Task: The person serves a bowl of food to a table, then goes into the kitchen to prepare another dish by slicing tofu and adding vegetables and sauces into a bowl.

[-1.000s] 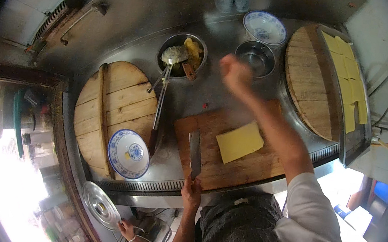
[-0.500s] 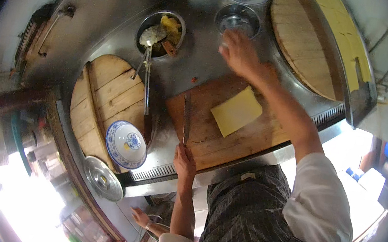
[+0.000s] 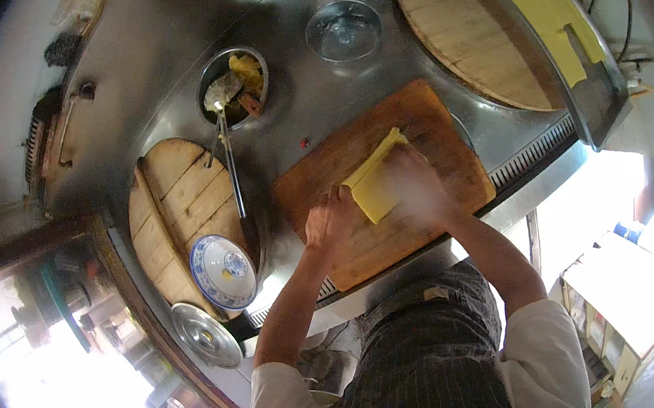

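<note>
Yellow sheet (image 3: 372, 183) is lying approx. mid on the wooden chopping bd (image 3: 413, 101). L hand (image 3: 331, 219) is resting at its left corner, fingers curling; can't tell if they're pinching or just pressing. R hand (image 3: 417, 181) is covering the sheet's right side & blurring, so can't tell if it's gripping or loose. Risk: sheet is looking thin & soft, so uneven pull betw. hands could be tearing or creasing it. L forearm is passing nr a blue-white dish (image 3: 207, 267), so a wide elbow could be knocking that. Ladle (image 3: 233, 173) is jutting from the pot, so snagging it could be spilling food. Qty: 2 hands, 1 sheet & 1 bd in work; 2 blue-white dishes are showing, 2 round wooden lids (image 3: 189, 196), 1 metal lid (image 3: 206, 337), 1 pot (image 3: 210, 73), 1 shiny basin (image 3: 343, 31), 1 red bit (image 3: 304, 143), 1 tray (image 3: 605, 99) that's holding more yellow pcs, no. unclear.
</note>
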`<state>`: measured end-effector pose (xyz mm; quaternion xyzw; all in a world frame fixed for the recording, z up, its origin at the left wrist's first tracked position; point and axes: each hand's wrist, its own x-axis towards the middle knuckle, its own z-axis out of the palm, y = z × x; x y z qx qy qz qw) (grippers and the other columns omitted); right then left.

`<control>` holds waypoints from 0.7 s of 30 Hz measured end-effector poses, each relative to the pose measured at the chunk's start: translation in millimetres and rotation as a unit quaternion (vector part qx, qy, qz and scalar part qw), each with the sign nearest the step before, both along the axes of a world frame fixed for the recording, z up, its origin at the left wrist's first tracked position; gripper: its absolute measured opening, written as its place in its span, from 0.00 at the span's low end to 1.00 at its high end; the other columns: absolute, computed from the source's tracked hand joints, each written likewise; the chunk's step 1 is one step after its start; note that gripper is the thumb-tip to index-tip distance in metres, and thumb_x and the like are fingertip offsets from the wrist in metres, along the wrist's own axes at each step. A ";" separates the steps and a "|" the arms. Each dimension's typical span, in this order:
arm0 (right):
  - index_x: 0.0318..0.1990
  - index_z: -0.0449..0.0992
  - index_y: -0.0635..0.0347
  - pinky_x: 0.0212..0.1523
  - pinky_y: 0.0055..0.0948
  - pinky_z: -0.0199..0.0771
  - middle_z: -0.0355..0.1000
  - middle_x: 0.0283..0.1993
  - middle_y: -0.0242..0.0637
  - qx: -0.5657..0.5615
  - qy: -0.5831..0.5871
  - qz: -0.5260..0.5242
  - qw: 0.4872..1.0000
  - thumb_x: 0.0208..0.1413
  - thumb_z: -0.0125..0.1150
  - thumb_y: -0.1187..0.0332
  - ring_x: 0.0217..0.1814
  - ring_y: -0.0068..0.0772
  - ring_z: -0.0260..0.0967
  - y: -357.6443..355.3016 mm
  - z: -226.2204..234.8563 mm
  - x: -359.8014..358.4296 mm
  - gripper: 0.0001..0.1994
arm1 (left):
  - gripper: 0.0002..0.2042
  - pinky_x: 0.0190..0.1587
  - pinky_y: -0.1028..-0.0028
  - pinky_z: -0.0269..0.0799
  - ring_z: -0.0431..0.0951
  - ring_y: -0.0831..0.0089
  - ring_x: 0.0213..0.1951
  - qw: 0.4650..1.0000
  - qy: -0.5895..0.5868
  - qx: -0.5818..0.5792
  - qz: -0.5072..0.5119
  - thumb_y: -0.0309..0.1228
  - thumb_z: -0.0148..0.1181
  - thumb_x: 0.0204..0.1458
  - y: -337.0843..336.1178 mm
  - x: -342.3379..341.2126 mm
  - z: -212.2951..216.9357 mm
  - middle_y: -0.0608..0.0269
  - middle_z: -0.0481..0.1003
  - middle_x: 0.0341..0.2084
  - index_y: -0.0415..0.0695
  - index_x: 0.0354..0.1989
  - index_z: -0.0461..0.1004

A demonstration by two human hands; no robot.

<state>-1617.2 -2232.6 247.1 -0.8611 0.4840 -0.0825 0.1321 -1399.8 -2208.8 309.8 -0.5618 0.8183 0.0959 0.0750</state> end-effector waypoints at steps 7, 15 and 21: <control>0.49 0.73 0.57 0.66 0.42 0.52 0.64 0.51 0.43 0.021 0.056 0.027 0.998 0.50 0.52 0.66 0.62 0.48 0.53 -9.3 2.5 6.2 0.18 | 0.12 0.26 0.66 0.78 0.79 0.56 0.33 0.987 -0.054 0.141 0.052 0.27 0.51 0.51 -25.3 -32.3 9.9 0.47 0.72 0.36 0.35 0.43 0.64; 0.48 0.73 0.57 0.63 0.43 0.58 0.62 0.54 0.46 0.031 0.025 -0.019 0.999 0.51 0.53 0.64 0.62 0.53 0.53 -3.8 -23.5 13.2 0.17 | 0.18 0.32 0.60 0.78 0.79 0.51 0.32 0.988 -0.020 0.135 0.076 0.35 0.57 0.49 -17.0 -21.7 21.6 0.45 0.75 0.31 0.37 0.43 0.62; 0.46 0.74 0.54 0.59 0.43 0.65 0.57 0.58 0.47 0.018 -0.012 -0.044 0.999 0.56 0.52 0.60 0.63 0.54 0.52 1.8 -6.5 17.3 0.14 | 0.14 0.30 0.60 0.76 0.78 0.52 0.30 0.984 -0.031 0.152 0.091 0.26 0.54 0.46 21.4 35.6 -26.3 0.48 0.73 0.33 0.36 0.41 0.65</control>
